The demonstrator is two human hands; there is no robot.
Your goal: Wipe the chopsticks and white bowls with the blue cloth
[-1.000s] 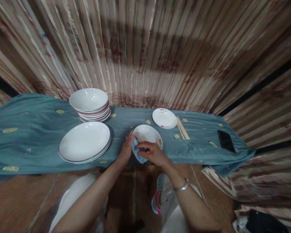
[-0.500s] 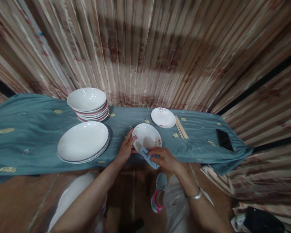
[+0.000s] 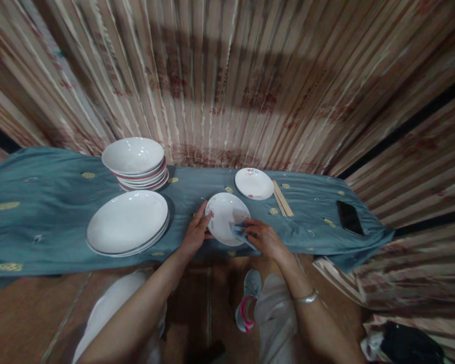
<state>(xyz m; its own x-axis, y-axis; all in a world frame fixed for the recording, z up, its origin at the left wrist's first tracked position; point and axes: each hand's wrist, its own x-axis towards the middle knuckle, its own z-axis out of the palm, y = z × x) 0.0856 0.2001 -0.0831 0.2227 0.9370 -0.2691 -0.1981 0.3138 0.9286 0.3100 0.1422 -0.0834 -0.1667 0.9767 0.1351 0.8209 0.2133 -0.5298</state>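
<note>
My left hand [image 3: 197,228] grips the left rim of a small white plate [image 3: 223,215] with a floral edge, thumb on top and fingers beneath. The plate is held at the near side of the cloth-covered table. In my right hand [image 3: 263,236] is a bunched blue cloth [image 3: 241,231], its fingers closed around it and pressing it on the plate's lower right part. Some of the flowers on that side are covered by the cloth and hand. Behind the held plate lies another floral plate [image 3: 254,183], with wooden chopsticks [image 3: 282,198] beside it.
Left on the teal tablecloth [image 3: 53,202] are stacked large oval plates [image 3: 129,222] and, behind them, a stack topped by a white bowl [image 3: 133,155]. A black phone [image 3: 349,218] lies at the right end. A pleated curtain [image 3: 220,91] hangs behind the table.
My right hand has slid the blue cloth up and to the right across the plate, towards its right rim. My left hand keeps its hold on the left rim.
</note>
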